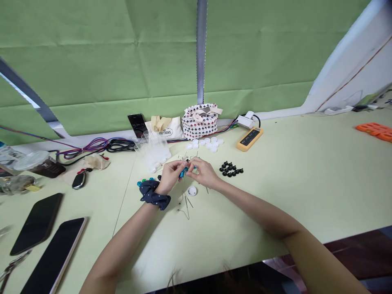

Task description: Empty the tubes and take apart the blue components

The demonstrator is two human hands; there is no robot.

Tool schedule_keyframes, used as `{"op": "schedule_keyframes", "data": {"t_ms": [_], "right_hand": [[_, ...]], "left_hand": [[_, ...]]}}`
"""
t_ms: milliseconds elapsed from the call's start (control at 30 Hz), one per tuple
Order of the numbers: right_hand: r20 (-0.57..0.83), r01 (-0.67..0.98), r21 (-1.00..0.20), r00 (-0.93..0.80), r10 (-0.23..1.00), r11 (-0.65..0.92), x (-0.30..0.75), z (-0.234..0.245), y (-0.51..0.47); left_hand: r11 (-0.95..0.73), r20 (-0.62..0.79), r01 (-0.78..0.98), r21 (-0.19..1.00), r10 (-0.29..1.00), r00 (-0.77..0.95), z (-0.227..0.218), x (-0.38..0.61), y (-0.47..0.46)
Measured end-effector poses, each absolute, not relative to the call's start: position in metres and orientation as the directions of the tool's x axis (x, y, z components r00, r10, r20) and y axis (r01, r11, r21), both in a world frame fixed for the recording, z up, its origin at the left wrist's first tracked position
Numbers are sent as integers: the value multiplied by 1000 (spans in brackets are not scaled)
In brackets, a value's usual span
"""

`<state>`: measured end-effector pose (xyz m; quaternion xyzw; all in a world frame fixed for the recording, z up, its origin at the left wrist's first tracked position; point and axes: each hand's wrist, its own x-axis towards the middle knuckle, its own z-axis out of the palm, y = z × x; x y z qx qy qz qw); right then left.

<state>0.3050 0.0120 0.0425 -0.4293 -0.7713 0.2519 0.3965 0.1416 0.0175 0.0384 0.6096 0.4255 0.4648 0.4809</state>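
Well, the left hand point(170, 175) and the right hand point(202, 172) meet near the middle of the frame, each in a narrow grip, with the fingertips point(187, 165) pinched together on a small blue piece point(183, 172) above the pale green worktop point(284, 192). The fingers hide most of it, so its exact shape is hard to make out. A dark polka-dot scrunchie point(152, 195) circles the left wrist. Just below the hands sits a round white cap point(192, 190), with bent metal wires point(185, 206) lying close by at lower left. Teal beads point(143, 180) lie just left of the left hand, and small black pieces point(230, 168) cluster to the right. Farther up are white bottle caps point(204, 143), clear plastic cups point(152, 150) and a yellow power strip point(249, 139). Two phones point(36, 223) lie at lower left, while an orange object point(375, 132) is cut off by the right edge
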Motion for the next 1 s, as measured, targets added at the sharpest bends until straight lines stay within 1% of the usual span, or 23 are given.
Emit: {"op": "schedule_keyframes", "data": {"t_ms": [100,200,300,433,533,633,700,800,1000], "right_hand": [[381,446,-742,-333,863,500,306,39,16],[303,470,-776,-309,902,421,306,33,19],[244,409,-844,-286,927,349,305,28,20],[241,336,-880,-292,925,335,304,27,18],[285,350,-841,-360,888,412,304,31,16],[349,412,-754,-409,843,512,305,34,15],[367,468,-705,-402,839,533,306,35,16],[365,543,-668,-358,859,510,306,33,15],[321,648,-654,-230,919,390,303,35,10]], "left_hand": [[-193,162,109,975,956,244,37,141,18],[-217,178,144,965,953,244,34,140,19],[-225,188,149,963,955,229,31,140,20],[-219,191,117,969,958,213,26,141,21],[-215,191,94,972,958,216,25,141,21],[-209,186,89,974,957,222,25,141,22],[-196,170,93,976,958,231,24,140,23],[-180,152,97,979,958,245,23,141,23],[-192,159,118,974,957,244,30,143,19]]}}
